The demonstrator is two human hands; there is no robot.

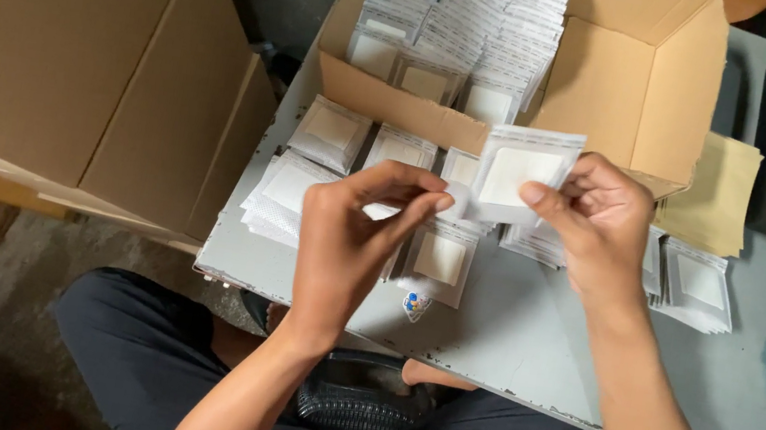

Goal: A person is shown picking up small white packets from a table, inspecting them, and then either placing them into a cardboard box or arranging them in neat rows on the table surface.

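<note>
Head view, right hand: the right hand [604,223] holds a small square white sachet with a clear border [520,175] upright above the table, pinched at its right edge between thumb and forefinger, the other fingers curled behind it.
Head view, left hand: the left hand [350,230] is raised just left of the sachet; thumb and forefinger [425,206] are brought close together near the sachet's lower left corner. Whether they actually grip that corner cannot be told.
Sachet position: it hangs in the air between the two hands, in front of the near wall of the open box, above the packets lying on the table.
Open box: an open brown cardboard box [626,79] stands at the far side of the table, its flaps up, filled with tight rows of the same white sachets [462,25].
Table: a grey flat tabletop [507,335] with a worn near edge carries everything.
Loose packets: small stacks of flat white sachets [329,136] lie spread along the box's near wall; another small stack [696,284] lies at the right, beyond the right wrist.
Left side: a large closed brown cardboard carton [56,35] stands beside the table.
Right side: folded brown cardboard sheets [720,195] rest by the box's right wall.
Person: dark trousers [140,351] show below the table edge, legs apart.
</note>
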